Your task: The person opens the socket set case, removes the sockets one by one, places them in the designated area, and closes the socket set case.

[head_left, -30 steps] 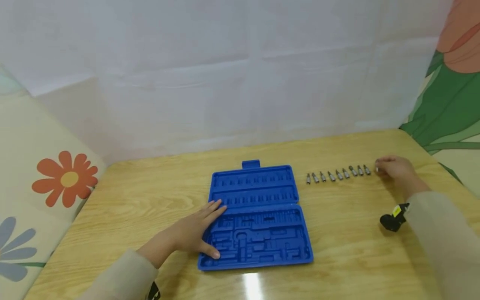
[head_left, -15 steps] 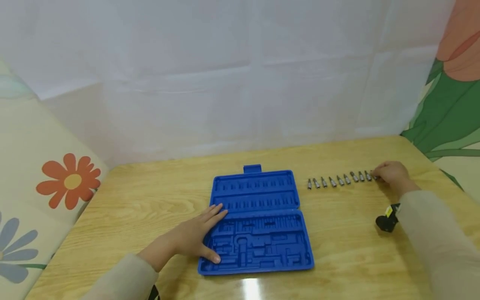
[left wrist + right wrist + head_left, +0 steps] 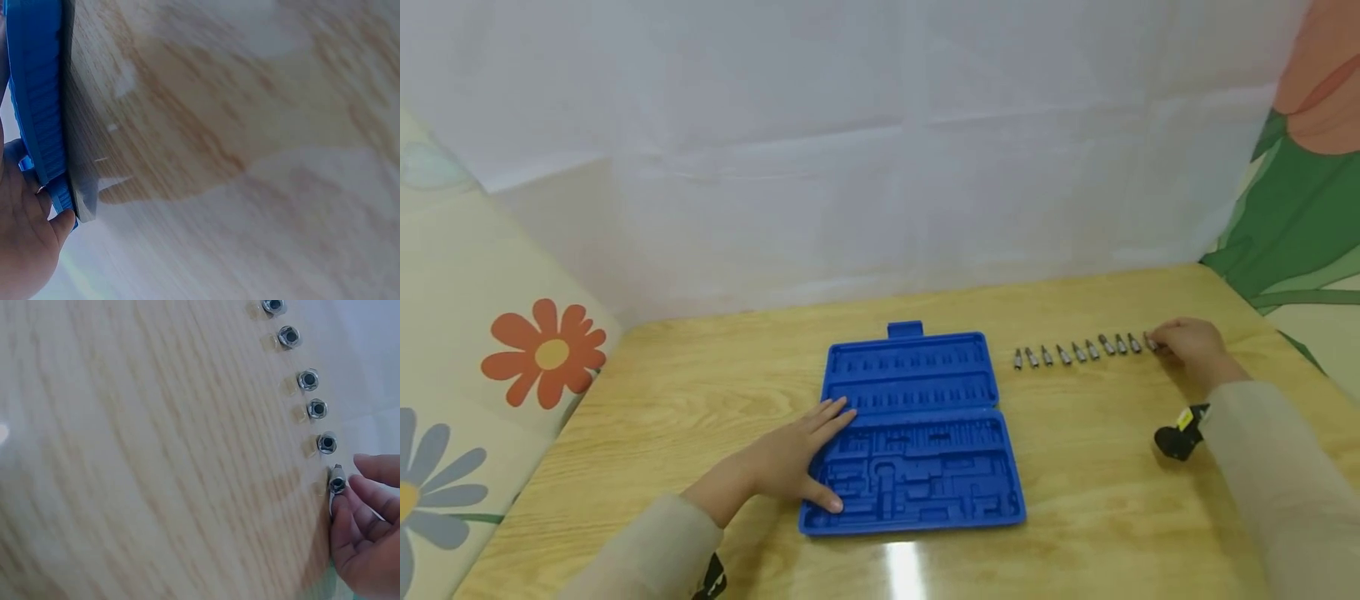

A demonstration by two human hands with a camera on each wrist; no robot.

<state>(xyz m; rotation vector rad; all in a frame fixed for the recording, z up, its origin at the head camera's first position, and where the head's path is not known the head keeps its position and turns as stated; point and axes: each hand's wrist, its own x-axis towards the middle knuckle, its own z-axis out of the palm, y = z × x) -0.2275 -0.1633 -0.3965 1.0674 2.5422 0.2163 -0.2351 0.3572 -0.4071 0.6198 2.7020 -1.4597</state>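
A blue plastic tool case (image 3: 917, 400) lies unfolded on the wooden table, its moulded recesses facing up. My left hand (image 3: 786, 458) rests on the case's left edge with fingers spread; in the left wrist view, part of the hand (image 3: 28, 231) shows beside the blue case wall (image 3: 40, 94). To the right of the case runs a row of small silver bit sockets (image 3: 1063, 356). At the row's right end, my right hand (image 3: 1191, 346) pinches the last bit socket (image 3: 337, 482) with thumb and fingertips, down at the table surface.
The wooden table (image 3: 700, 367) reaches back to a white cloth backdrop (image 3: 775, 208). Flower-patterned cloth hangs at both sides. A black wrist camera (image 3: 1180, 437) sits below the right sleeve.
My right hand moved left to the row's end and lowered a bit socket there; that socket now shows beside its fingertips. My left hand has stayed on the case.
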